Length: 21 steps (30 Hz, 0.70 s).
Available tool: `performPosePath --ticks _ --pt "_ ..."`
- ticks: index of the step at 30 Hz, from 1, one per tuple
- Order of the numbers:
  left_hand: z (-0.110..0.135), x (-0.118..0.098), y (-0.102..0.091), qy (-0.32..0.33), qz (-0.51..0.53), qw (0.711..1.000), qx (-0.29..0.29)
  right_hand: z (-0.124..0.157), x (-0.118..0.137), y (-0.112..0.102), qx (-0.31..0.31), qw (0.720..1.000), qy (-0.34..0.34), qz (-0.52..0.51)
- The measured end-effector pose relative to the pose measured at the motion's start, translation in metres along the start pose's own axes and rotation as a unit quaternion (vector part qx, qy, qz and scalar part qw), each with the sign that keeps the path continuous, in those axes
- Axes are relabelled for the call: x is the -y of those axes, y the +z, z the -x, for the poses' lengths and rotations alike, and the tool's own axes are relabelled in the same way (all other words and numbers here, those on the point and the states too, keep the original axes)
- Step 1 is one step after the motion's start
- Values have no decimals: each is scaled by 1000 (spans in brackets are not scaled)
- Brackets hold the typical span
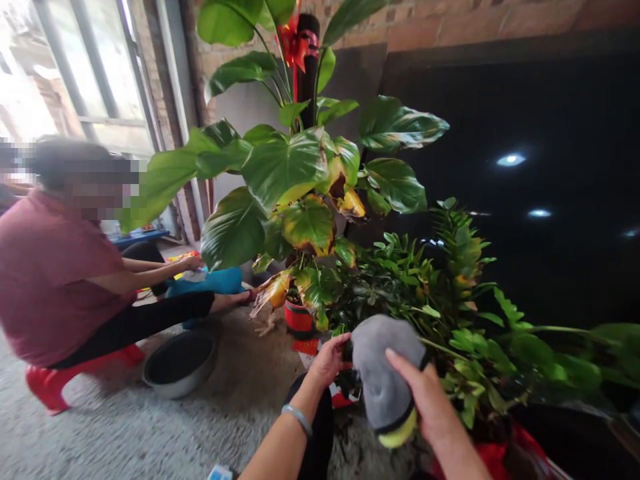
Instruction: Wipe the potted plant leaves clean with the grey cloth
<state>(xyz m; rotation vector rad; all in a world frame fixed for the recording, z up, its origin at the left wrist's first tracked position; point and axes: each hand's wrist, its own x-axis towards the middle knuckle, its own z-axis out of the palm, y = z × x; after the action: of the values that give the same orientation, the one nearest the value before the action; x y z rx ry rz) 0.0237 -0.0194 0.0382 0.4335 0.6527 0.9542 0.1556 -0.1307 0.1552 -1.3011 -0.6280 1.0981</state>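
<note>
A thick, soft grey cloth with dark edging hangs bunched in front of me, its yellow-green part showing at the bottom. My right hand grips it from the right, thumb pressed on its front; the other fingers are hidden behind it. At the cloth's left edge is my left hand, fingers apart and reaching toward it; whether the fingertips touch it I cannot tell. Just beyond stands a tall potted plant with large green leaves, some yellowed and browned. Its red pot has a dark band.
Leafy low plants fill the right side by a dark glossy panel. At left, a person sits on a red stool, handling something beside a blue object. A wide basin rests on the concrete floor.
</note>
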Motion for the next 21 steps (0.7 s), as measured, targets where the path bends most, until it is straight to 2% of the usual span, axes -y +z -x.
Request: performPosePath --ticks 3,5,7,9,10,12,14,15,17,19,21 --pt "3 -3 -6 -16 8 1000 -11 -18 53 7 -54 995 -76 -40" --pt "4 -3 -11 -23 7 1000 -12 -32 66 11 -53 994 -38 -88" --pt "2 -1 -18 -24 0 1000 -7 -38 51 13 -22 993 59 -102" --pt "0 2 -25 -22 -8 1000 6 -31 15 9 12 984 152 -90" --pt "-1 4 -29 -20 -9 1000 15 -24 -5 6 21 981 174 -78" --pt "-3 7 -36 -17 -6 999 30 -7 -38 -3 31 984 170 -50" --pt "-5 10 -41 -21 3 999 30 7 -45 -10 34 989 140 -23" --pt "-5 10 -43 -24 7 999 24 11 -38 -12 31 991 127 -18" --pt "-5 11 -44 -32 15 999 15 10 -6 -10 12 995 92 -41" --pt "-4 11 -43 -36 18 999 17 -1 34 -3 -22 994 34 -98" --pt "-3 10 -41 -38 18 999 23 -17 59 7 -46 987 1 -156"
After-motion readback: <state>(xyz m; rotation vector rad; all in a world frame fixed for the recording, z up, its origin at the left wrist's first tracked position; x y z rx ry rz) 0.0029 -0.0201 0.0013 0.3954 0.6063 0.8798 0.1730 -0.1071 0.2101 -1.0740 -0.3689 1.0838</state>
